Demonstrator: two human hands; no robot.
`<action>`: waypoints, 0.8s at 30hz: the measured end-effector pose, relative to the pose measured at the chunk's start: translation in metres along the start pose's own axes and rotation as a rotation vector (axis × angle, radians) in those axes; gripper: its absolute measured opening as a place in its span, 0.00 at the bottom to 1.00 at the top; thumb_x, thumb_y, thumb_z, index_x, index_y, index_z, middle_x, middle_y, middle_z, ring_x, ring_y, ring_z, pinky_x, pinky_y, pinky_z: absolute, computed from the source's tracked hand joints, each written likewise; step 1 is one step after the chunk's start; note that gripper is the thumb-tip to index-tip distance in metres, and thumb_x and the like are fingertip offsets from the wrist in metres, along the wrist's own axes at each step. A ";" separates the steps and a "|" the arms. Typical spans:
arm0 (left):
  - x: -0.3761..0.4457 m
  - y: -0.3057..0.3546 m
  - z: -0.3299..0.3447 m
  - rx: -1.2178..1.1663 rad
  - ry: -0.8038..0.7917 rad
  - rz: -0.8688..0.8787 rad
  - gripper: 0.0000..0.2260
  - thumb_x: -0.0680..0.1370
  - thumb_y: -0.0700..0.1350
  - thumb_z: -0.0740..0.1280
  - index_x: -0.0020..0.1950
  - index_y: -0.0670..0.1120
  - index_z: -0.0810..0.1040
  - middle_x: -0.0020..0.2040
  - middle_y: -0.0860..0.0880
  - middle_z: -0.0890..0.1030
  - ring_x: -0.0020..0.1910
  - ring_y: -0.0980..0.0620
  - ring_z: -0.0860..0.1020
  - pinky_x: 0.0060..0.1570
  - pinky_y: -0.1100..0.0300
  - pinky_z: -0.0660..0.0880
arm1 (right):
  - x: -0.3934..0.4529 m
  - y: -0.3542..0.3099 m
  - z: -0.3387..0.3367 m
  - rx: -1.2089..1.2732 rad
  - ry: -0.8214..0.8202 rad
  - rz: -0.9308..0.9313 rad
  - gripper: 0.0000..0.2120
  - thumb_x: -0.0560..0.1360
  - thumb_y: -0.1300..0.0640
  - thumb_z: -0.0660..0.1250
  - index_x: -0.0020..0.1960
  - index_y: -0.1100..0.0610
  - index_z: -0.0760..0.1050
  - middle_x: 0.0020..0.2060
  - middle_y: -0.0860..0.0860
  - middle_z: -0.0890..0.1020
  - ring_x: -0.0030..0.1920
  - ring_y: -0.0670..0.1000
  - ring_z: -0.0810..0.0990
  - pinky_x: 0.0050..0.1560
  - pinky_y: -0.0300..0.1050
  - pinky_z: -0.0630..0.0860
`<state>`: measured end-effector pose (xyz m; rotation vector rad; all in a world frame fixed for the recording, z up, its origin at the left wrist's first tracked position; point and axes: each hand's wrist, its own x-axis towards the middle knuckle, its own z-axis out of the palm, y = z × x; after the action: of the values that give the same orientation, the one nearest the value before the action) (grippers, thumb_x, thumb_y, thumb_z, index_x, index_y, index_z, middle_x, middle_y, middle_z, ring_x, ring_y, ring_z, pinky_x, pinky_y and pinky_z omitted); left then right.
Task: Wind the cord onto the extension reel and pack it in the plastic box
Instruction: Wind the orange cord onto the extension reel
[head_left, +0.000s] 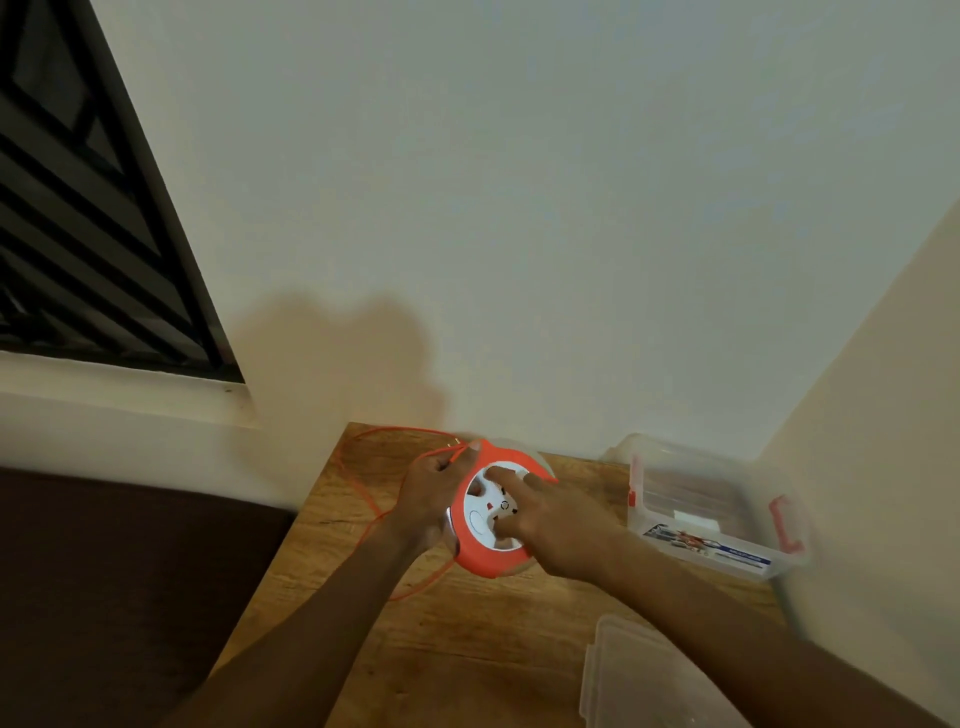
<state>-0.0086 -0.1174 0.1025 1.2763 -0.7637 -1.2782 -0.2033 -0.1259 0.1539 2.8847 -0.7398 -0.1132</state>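
Observation:
An orange extension reel (470, 545) with a white hub lies flat on the wooden table (467, 649). My left hand (431, 493) grips the reel's left rim, and the thin orange cord (363, 499) passes through its fingers. My right hand (550, 519) rests on the white hub, its fingers spread and pressing into the recesses. Loose cord loops over the table's left edge and back toward the reel. The clear plastic box (717, 509) with red latches stands at the right, apart from both hands.
The clear lid (639, 680) of the box lies at the table's near right. Walls close the table in behind and on the right. A dark surface (104, 597) lies left of the table, below a barred window (78, 208).

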 end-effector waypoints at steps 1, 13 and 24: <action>0.000 0.000 0.000 -0.003 -0.016 -0.006 0.16 0.80 0.54 0.72 0.51 0.40 0.87 0.46 0.39 0.89 0.38 0.42 0.87 0.35 0.54 0.83 | 0.002 0.001 -0.006 -0.036 -0.013 -0.037 0.23 0.68 0.61 0.77 0.60 0.47 0.79 0.75 0.57 0.63 0.66 0.61 0.73 0.47 0.57 0.81; 0.015 0.010 -0.010 0.196 -0.161 -0.041 0.17 0.80 0.57 0.72 0.54 0.42 0.87 0.48 0.42 0.89 0.43 0.42 0.87 0.43 0.51 0.84 | 0.015 -0.012 -0.014 -0.492 -0.176 -0.220 0.23 0.78 0.47 0.67 0.72 0.39 0.67 0.76 0.58 0.60 0.68 0.66 0.66 0.65 0.65 0.66; 0.022 0.010 -0.006 0.198 -0.238 -0.031 0.15 0.83 0.55 0.69 0.53 0.45 0.87 0.47 0.43 0.88 0.42 0.47 0.86 0.42 0.55 0.81 | 0.030 0.001 -0.009 -0.467 -0.199 -0.089 0.35 0.73 0.47 0.73 0.74 0.39 0.60 0.60 0.57 0.78 0.61 0.63 0.73 0.62 0.58 0.67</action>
<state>0.0041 -0.1390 0.1057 1.3096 -1.0649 -1.4239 -0.1763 -0.1397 0.1623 2.4769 -0.5273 -0.5167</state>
